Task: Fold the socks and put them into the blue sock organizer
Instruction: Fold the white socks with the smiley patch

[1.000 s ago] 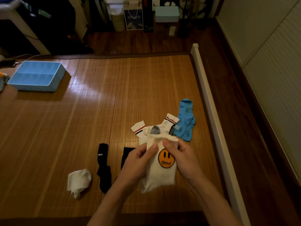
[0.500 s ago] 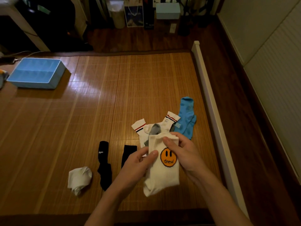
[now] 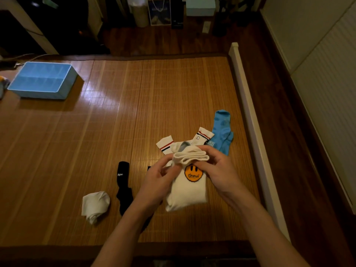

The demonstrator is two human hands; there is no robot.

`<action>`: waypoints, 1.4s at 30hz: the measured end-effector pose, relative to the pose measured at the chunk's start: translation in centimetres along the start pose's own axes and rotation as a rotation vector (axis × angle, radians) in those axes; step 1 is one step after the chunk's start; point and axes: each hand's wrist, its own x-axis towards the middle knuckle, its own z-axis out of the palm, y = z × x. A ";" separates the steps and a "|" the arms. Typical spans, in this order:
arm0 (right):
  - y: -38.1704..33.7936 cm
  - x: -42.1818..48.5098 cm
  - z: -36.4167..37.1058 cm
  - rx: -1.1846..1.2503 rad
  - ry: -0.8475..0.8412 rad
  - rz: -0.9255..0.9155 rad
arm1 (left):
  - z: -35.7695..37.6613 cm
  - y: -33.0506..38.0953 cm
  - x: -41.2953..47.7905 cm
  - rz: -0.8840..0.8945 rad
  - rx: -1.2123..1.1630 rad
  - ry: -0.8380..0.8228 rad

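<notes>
Cuff now rolled down on smiley sock [image 3: 189,192]; left grip [image 3: 154,183] & right grip [image 3: 219,170] both pinch it, lower ctr; blue organizer [image 3: 44,95] upper left.

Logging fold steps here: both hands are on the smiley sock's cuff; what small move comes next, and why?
Probably draw the cuff down over the smiley sock: left hand and right hand pinch it, turned over on top, while the body below hangs unwrapped.
</notes>
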 end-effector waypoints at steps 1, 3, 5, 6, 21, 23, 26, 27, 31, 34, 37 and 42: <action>0.1 0.0 0.1 -0.015 0.021 -0.013 | -0.1 0.0 0.1 -0.019 -0.014 -0.007; 0.4 0.1 0.2 -0.020 0.085 -0.031 | -0.2 0.1 0.4 -0.097 -0.063 -0.050; 0.5 0.1 0.1 -0.029 0.121 -0.048 | -0.2 0.1 0.6 -0.152 -0.092 -0.085; 0.5 0.0 0.0 -0.051 0.119 -0.065 | -0.2 0.0 0.7 -0.156 -0.088 -0.079; 0.3 -1.1 -0.6 -0.381 0.004 -0.227 | 0.6 0.1 0.5 -0.086 -0.072 -0.074; 0.3 -1.3 -0.6 -0.339 -0.012 -0.224 | 0.7 0.1 0.3 -0.039 -0.108 -0.057; 0.3 -1.4 -0.8 -0.363 -0.019 -0.232 | 0.9 0.0 0.2 -0.031 -0.110 -0.055; 0.4 -1.4 -0.9 -0.365 -0.010 -0.226 | 0.9 0.0 0.1 -0.025 -0.103 -0.055; 0.5 -1.5 -0.8 -0.310 0.051 -0.175 | 1.2 0.5 0.2 -0.014 -0.070 -0.039; 0.5 -1.7 -0.8 -0.341 0.062 -0.219 | 1.6 0.6 0.5 -0.112 -0.102 0.017; 0.5 -1.7 -0.9 -0.334 0.075 -0.234 | 1.6 0.7 0.4 -0.250 -0.114 -0.010; 0.7 -2.0 -1.0 -0.320 0.053 -0.229 | 1.7 0.9 0.3 -0.295 -0.197 -0.011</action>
